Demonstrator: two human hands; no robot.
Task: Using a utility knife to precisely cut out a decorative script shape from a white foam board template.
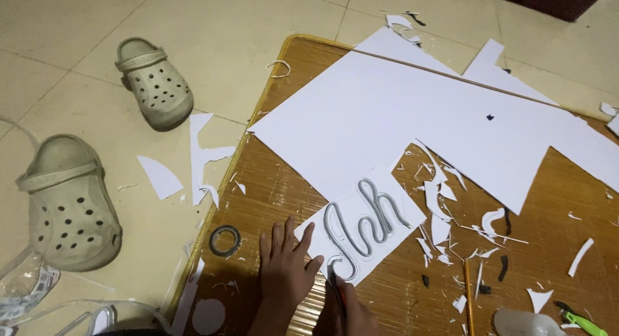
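Note:
My left hand (pixel 284 268) lies flat with fingers spread, pressing the lower left corner of a small white card (pixel 361 229) that bears grey looping cursive letters (pixel 364 226). My right hand (pixel 351 313) is just below it at the frame's bottom edge, closed around a thin dark cutting tool (pixel 336 291) whose tip meets the card's lower edge. The card rests on a brown woven mat (pixel 277 181). Most of my right hand is cut off by the frame.
Large white sheets (pixel 412 117) cover the mat's upper part; paper scraps (pixel 445 213) lie scattered around. A tape roll (pixel 225 239) sits at the mat's left edge. A pencil (pixel 468 297), a glue bottle (pixel 525 323) and a green cutter (pixel 580 320) lie at the lower right. Two beige clogs (pixel 155 81) stand on the tiled floor.

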